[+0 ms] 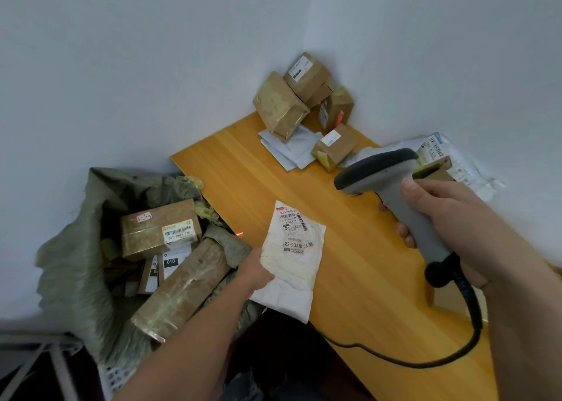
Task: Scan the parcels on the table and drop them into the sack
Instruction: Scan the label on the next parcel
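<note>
**Packet held at the table's edge, scanner raised**

Left hand [258, 268] gripping a white packet [290, 257] by its left side, label up, over the near edge of the table [359, 279]. Right hand [441, 215] wrapped round a grey scanner [395, 184], cable [441, 355] trailing over the wood. Bare wood between packet and far corner, where brown boxes [304, 96] lean on white walls. Green sack [76, 248] open just left of the table, boxes inside. Small red glint [239, 234] beside the packet, perhaps scanner light.

left hand [257, 268]: fingers pinching | right hand [441, 215]: fingers curled, gripping
</note>
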Demonstrator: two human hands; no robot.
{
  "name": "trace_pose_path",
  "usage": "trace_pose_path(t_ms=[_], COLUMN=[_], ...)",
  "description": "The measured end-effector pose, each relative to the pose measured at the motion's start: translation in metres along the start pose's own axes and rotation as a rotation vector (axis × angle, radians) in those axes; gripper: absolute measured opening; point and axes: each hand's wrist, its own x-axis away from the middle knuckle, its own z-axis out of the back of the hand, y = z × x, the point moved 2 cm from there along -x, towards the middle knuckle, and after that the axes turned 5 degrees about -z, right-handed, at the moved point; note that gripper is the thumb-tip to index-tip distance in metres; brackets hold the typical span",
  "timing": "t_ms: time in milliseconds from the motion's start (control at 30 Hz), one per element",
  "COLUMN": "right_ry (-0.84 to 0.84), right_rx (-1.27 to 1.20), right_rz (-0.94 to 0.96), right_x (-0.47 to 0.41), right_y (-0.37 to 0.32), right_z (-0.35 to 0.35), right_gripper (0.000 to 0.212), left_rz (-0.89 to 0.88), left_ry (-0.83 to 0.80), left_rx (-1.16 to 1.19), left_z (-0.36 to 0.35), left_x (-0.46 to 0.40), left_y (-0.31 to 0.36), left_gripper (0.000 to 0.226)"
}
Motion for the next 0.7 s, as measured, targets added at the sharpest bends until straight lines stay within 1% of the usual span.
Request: trace_pose_path(t_ms=[100,200,300,367,433,500,600,633,700], right_ry=[0.003,-0.028,-0.057,-0.061,-0.059,-0.071,-0.099,-0.110,-0.128], right_rx=[-0.002,-0.048,-0.123,-0.162,-0.202,-0.226,-0.228,-0.223,-0.210], right_rz=[0.005,-0.026,-0.060,-0.066,-0.069,-0.071,-0.081,-0.083,-0.086], right_x=[-0.003,-0.006,-0.007,-0.007,-0.008,-0.008,-0.010,-0.011,-0.013], right_y=[-0.005,-0.009,-0.015,-0.020,-0.025,-0.030,-0.036,-0.038,-0.040], right_z=[-0.010,-0.021,-0.032,-0.040,-0.049,-0.058,-0.074,-0.079,-0.089], right_gripper=[0.036,0.038,0.032,0.029,0.027,0.027,0.030,0.031,0.033], left_rz=[-0.013,-0.045,-0.089,-0.149,-0.203,-0.219,-0.153,-0.124,-0.065], left_ry=[-0.015,-0.036,-0.081,-0.096,-0.051,0.040,0.175,0.231,0.315], left_rx=[0.017,0.007,0.055,-0.010,-0.105,-0.183,-0.225,-0.255,-0.368], left_z=[0.007,0.021,0.053,0.087,0.128,0.171,0.224,0.238,0.259], left_x=[-0.001,0.001,0.009,0.015,0.022,0.029,0.036,0.036,0.035], left_y=[-0.002,0.001,0.013,0.022,0.032,0.037,0.030,0.024,0.008], left_gripper=[0.071,0.067,0.052,0.039,0.028,0.023,0.013,0.013,0.021])
